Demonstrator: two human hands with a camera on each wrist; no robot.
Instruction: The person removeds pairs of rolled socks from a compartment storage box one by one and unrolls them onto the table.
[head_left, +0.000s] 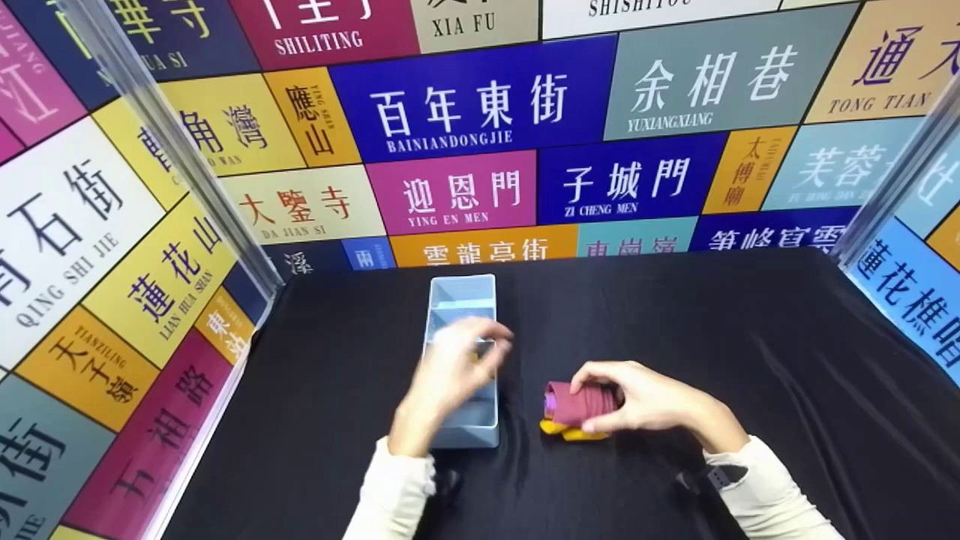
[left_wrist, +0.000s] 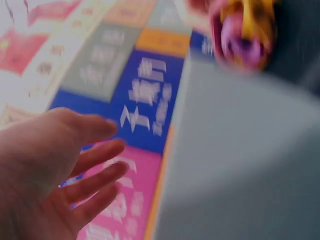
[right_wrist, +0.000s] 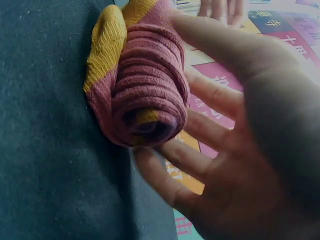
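A rolled-up pair of mauve socks with yellow ends lies on the black cloth. My right hand holds this roll from the right, its thumb on one side and fingers on the other. Close up in the right wrist view, the ribbed roll shows its coiled end, and a yellow-tipped part sticks out beside it. Over the light blue divided box is my left hand, blurred, fingers loosely bent. Nothing shows between the fingers of the left hand in the left wrist view. The hand hides the box's middle compartments; a bit of yellow shows there.
Black cloth covers the table. Panels with colourful printed signs stand at the back and both sides. Clear corner posts join them. The box stands left of the sock roll, with a gap of cloth between.
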